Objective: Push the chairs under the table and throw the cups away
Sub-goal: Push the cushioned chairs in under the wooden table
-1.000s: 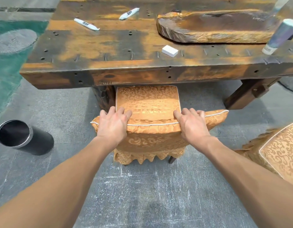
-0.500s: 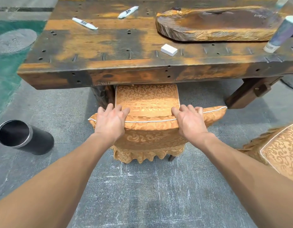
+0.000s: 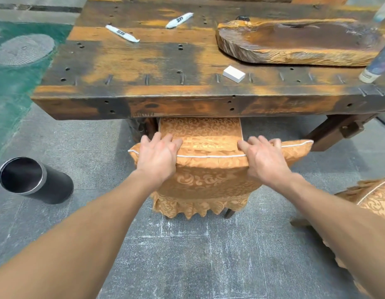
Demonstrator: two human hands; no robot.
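A chair [image 3: 209, 175] in a gold patterned cover stands at the front edge of the heavy wooden table [image 3: 187, 100], its seat partly under the tabletop. My left hand [image 3: 158, 156] and my right hand [image 3: 263, 157] both grip the top of its backrest. A second gold-covered chair [image 3: 373, 199] shows at the right edge, away from the table. A tilted paper cup [image 3: 376, 63] sits on the table's right end. Another cup [image 3: 383, 9] is half cut off at the top right corner.
A black cylindrical bin [image 3: 35, 180] stands on the grey floor to the left. On the table lie a carved wooden tray [image 3: 299, 44], a small white block [image 3: 234, 74] and two white packets [image 3: 122, 33]. A table leg [image 3: 338, 130] slants at the right.
The chair has slid forward, with more of its seat now under the tabletop. Both hands stayed on the backrest and moved forward with it.
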